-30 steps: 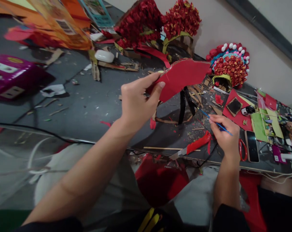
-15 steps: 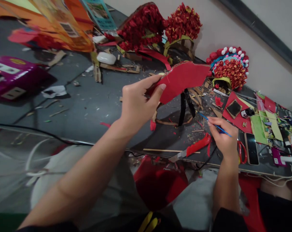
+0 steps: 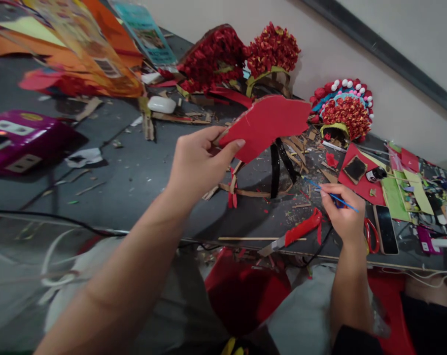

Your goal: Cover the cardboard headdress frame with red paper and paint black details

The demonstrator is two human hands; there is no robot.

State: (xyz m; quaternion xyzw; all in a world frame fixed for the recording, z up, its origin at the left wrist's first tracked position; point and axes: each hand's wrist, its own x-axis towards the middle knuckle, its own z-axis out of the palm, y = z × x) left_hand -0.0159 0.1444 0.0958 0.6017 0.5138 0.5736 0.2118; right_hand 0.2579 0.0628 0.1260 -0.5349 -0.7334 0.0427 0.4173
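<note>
Matt red card piece (image 3: 269, 125)

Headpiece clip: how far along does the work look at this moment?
Done: three flower-covered headpieces stand by the wall. In hand: the left hand holds a bare red panel fixed on a cardboard frame; the right hand holds a thin blue brush low over the table. Left: the panel carries no flowers yet.

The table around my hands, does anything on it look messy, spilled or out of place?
Yes. Cardboard scraps and red paper bits litter the dark table below the red card piece in the left hand. A red-handled knife lies at the near edge, blade overhanging, beside the right hand holding a blue brush.
</note>
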